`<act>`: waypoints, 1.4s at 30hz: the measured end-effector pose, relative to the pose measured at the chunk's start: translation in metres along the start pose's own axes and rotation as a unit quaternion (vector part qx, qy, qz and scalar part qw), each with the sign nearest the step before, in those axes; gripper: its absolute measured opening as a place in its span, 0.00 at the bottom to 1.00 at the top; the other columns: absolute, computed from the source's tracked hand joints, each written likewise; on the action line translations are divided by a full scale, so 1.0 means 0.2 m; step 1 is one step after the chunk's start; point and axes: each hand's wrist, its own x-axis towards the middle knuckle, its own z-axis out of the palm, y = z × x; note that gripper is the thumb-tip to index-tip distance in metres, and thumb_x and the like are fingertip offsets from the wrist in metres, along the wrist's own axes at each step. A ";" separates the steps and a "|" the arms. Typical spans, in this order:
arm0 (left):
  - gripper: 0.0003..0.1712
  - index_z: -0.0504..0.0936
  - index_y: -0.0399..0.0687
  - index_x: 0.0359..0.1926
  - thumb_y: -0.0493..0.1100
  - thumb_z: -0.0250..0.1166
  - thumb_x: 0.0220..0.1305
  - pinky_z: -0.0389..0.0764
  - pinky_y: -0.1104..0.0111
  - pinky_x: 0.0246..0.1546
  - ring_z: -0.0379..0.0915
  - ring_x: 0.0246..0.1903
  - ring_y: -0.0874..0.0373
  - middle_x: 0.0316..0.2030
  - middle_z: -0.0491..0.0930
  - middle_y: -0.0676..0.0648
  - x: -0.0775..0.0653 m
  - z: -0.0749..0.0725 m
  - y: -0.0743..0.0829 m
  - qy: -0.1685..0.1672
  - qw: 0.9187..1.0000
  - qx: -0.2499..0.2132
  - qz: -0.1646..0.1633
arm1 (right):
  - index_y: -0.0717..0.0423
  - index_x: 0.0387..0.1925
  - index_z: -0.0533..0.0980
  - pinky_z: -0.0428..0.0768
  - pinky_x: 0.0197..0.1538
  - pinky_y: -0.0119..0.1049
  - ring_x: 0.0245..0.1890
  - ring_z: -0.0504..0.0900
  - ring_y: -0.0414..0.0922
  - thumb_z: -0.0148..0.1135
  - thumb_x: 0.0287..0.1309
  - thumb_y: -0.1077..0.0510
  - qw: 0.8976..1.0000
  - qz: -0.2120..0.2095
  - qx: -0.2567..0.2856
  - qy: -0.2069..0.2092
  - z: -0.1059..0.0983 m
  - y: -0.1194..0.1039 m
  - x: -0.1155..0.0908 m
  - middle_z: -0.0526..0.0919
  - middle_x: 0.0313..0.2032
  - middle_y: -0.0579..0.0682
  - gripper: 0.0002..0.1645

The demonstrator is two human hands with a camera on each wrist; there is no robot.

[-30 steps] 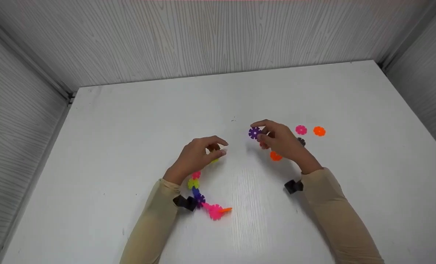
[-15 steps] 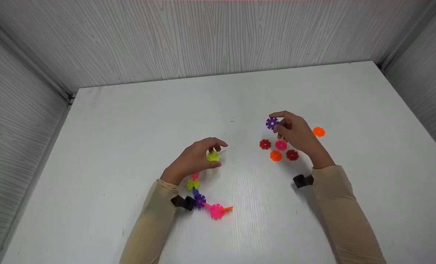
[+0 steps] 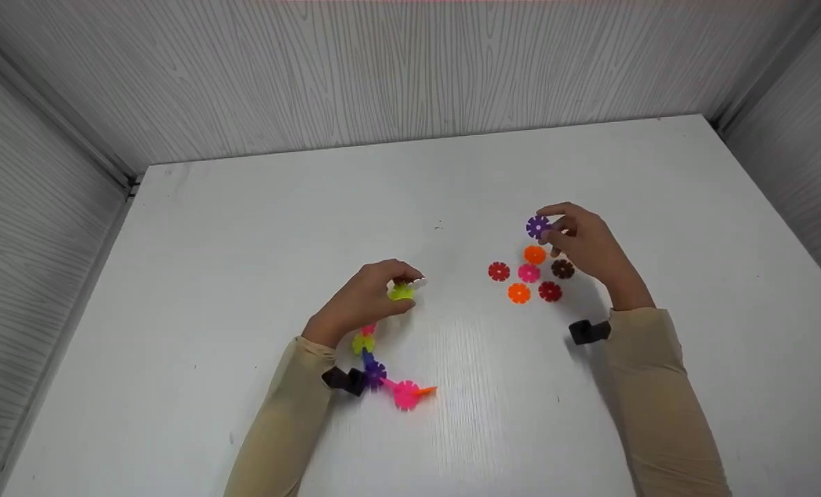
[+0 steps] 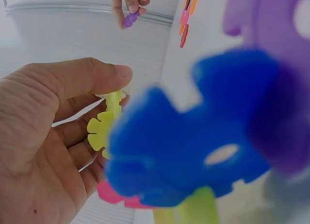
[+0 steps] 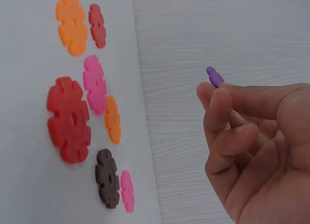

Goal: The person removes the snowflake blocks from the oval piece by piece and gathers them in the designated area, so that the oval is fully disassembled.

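Note:
My left hand (image 3: 362,300) holds the upper end of a chain of interlocking flower-shaped plastic discs, thumb and fingers on a whitish disc joined to a yellow disc (image 3: 401,293). Below the wrist the chain runs through another yellow disc (image 3: 363,344), a purple disc (image 3: 374,375), a pink disc (image 3: 406,395) and an orange disc (image 3: 428,391). Close to the left wrist camera, a blurred blue disc (image 4: 193,132) hides part of the chain. My right hand (image 3: 590,245) pinches a loose purple flower disc (image 3: 538,227) at its edge, raised above the table.
Several loose flower discs lie flat under and beside the right hand, among them a red disc (image 3: 499,271), a pink disc (image 3: 528,273), an orange disc (image 3: 519,293) and a dark brown disc (image 3: 562,269). A wood-grain panel (image 3: 410,69) rises behind the white table (image 3: 279,207).
My right hand has moved right and away with the purple disc, uncovering red, pink, orange and brown discs. The left hand stays in place; its thumb has shifted, showing more of the yellow disc.

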 end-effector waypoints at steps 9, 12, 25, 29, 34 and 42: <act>0.20 0.81 0.62 0.53 0.46 0.68 0.59 0.78 0.58 0.46 0.79 0.43 0.56 0.44 0.84 0.50 0.01 -0.01 0.01 0.020 0.996 0.084 -0.036 | 0.52 0.62 0.69 0.75 0.38 0.35 0.29 0.82 0.44 0.51 0.70 0.57 0.999 0.034 -0.009 0.032 -0.11 0.08 -0.01 0.80 0.43 0.60 0.21; 0.20 0.81 0.65 0.54 0.48 0.68 0.59 0.78 0.59 0.44 0.78 0.42 0.57 0.42 0.85 0.51 0.01 -0.01 0.00 0.024 0.994 0.096 -0.038 | 0.52 0.62 0.70 0.75 0.40 0.38 0.31 0.81 0.46 0.51 0.70 0.58 0.998 0.053 -0.015 0.023 -0.15 0.11 -0.02 0.79 0.43 0.60 0.20; 0.19 0.82 0.64 0.53 0.47 0.68 0.59 0.73 0.67 0.36 0.75 0.37 0.59 0.31 0.81 0.54 0.01 0.00 0.00 0.037 0.994 0.097 -0.014 | 0.52 0.61 0.70 0.75 0.41 0.36 0.33 0.80 0.45 0.54 0.67 0.57 0.991 0.100 -0.042 -0.076 -0.24 0.24 -0.05 0.83 0.37 0.54 0.22; 0.19 0.82 0.63 0.53 0.47 0.67 0.60 0.76 0.64 0.40 0.76 0.38 0.58 0.33 0.82 0.53 0.01 0.00 0.00 0.034 0.995 0.090 -0.019 | 0.50 0.62 0.70 0.75 0.40 0.34 0.35 0.80 0.46 0.53 0.67 0.56 0.987 0.126 -0.039 -0.092 -0.24 0.26 -0.06 0.80 0.42 0.53 0.22; 0.20 0.81 0.63 0.55 0.48 0.66 0.60 0.78 0.61 0.44 0.77 0.41 0.56 0.38 0.83 0.51 0.00 -0.01 0.00 0.030 0.996 0.082 -0.032 | 0.49 0.62 0.70 0.75 0.38 0.34 0.36 0.79 0.47 0.51 0.68 0.55 0.981 0.147 -0.048 -0.120 -0.24 0.28 -0.06 0.77 0.48 0.57 0.22; 0.21 0.79 0.61 0.56 0.49 0.68 0.60 0.78 0.61 0.43 0.76 0.41 0.55 0.39 0.82 0.49 0.01 -0.01 0.00 0.032 0.996 0.070 -0.041 | 0.55 0.61 0.70 0.77 0.36 0.32 0.32 0.78 0.44 0.52 0.68 0.57 0.979 0.148 -0.032 -0.136 -0.25 0.31 -0.06 0.80 0.39 0.52 0.22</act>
